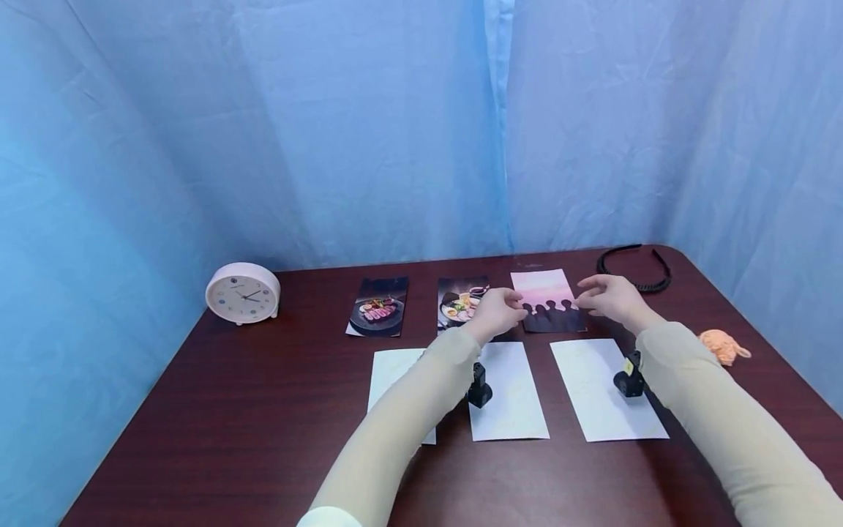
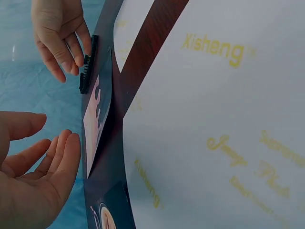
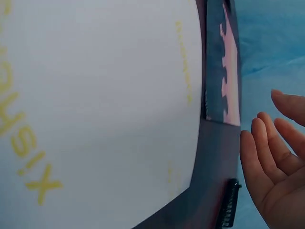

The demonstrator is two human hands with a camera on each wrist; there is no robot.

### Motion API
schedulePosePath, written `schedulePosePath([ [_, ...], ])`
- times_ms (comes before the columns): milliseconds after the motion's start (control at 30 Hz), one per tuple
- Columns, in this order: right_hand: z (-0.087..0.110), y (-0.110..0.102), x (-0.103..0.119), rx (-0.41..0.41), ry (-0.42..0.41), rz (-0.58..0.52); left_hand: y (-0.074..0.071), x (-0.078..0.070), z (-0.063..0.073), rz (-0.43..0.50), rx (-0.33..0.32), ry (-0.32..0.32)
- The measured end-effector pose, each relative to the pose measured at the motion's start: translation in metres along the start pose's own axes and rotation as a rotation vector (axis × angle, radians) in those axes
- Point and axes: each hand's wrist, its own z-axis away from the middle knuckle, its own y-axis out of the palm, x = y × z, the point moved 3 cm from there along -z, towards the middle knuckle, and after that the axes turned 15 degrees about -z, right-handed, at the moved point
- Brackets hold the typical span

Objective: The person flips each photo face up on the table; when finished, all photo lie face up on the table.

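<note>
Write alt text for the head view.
A left hand and a right hand flank a pink and dark photo print on a dark brown table. Left of it lie a sliced-meat print and a food-bowl print, with three white sheets nearer. A white clock stands at far left; a black headband and an orange bundle lie at right.

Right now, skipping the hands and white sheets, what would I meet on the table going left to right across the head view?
White clock, photo of sliced meat, photo of a food bowl, pink-and-dark picture, black headband, orange bundle.
</note>
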Motion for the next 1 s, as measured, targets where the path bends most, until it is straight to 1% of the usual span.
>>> schedulePosePath([
  [133, 0.003, 0.004, 0.012, 0.003, -0.027, 0.004, -0.011, -0.001, 0.005, 0.020, 0.006, 0.046],
  [233, 0.007, 0.010, 0.020, 0.030, -0.057, 0.004, -0.017, 0.001, 0.010, 0.014, 0.020, 0.071],
  [433, 0.019, 0.028, 0.032, 0.102, -0.118, 0.033, -0.025, 0.018, 0.025, 0.015, 0.044, 0.129],
  [600, 0.031, 0.049, 0.042, 0.145, -0.168, 0.045, -0.038, 0.032, 0.040, 0.010, 0.022, 0.157],
  [733, 0.038, 0.068, 0.050, 0.200, -0.224, 0.024, -0.049, 0.041, 0.049, -0.022, -0.010, 0.193],
  [867, 0.047, 0.088, 0.059, 0.262, -0.270, 0.002, -0.058, 0.050, 0.057, -0.042, -0.031, 0.212],
  [1000, 0.058, 0.108, 0.069, 0.294, -0.324, 0.019, -0.065, 0.058, 0.068, -0.061, -0.033, 0.215],
])
